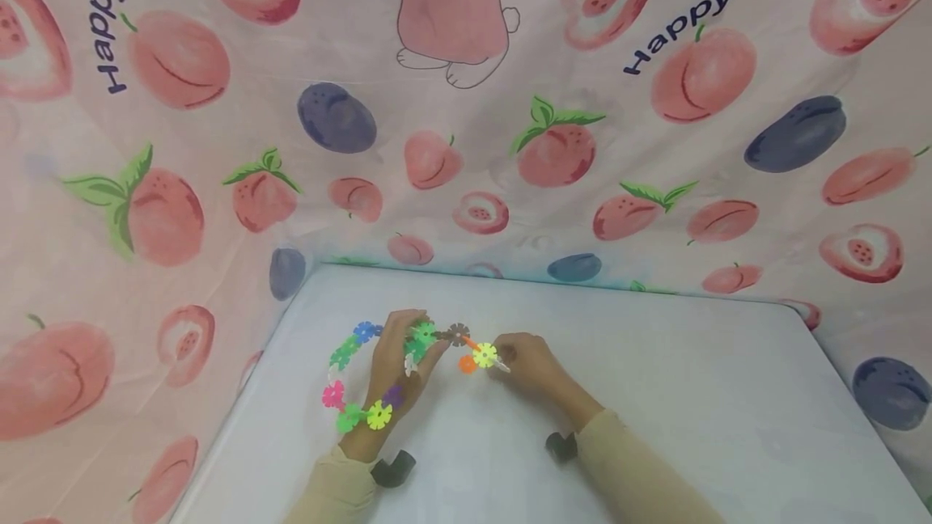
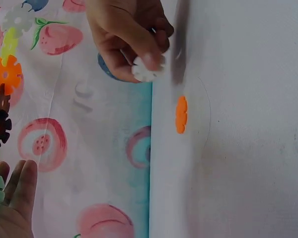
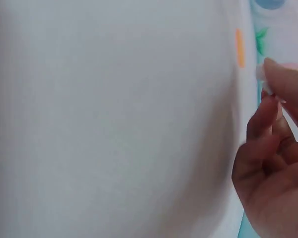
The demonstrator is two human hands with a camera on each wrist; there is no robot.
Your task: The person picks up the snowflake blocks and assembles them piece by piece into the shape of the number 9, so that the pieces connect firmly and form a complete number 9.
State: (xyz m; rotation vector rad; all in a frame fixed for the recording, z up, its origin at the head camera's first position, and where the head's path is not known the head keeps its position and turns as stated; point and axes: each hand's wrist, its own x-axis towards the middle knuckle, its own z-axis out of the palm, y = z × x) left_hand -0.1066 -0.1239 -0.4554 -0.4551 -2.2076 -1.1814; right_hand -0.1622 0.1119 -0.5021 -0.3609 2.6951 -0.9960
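Observation:
A chain of colourful slotted plastic snowflake discs (image 1: pixel 379 415) loops around my left wrist. With thumb and fingers, my left hand (image 1: pixel 396 362) grips it near a green disc (image 1: pixel 425 335). From there, the chain's free stretch runs through brown (image 1: pixel 458 335), orange and yellow (image 1: pixel 485 355) discs toward my right hand (image 1: pixel 535 362). In the left wrist view that stretch ends in a whitish disc (image 2: pixel 18 21). Between thumb and fingertips, my right hand pinches a separate white disc (image 2: pixel 148 70), apart from the chain's end in that view. The right wrist view shows it only partly.
A loose orange disc (image 2: pixel 181 114) lies on the white table (image 1: pixel 692 395), just below the chain's free end in the head view. Fabric printed with fruit (image 1: pixel 480 160) hangs behind the table and along its sides. Each wrist has a black device (image 1: pixel 394 469) strapped near it.

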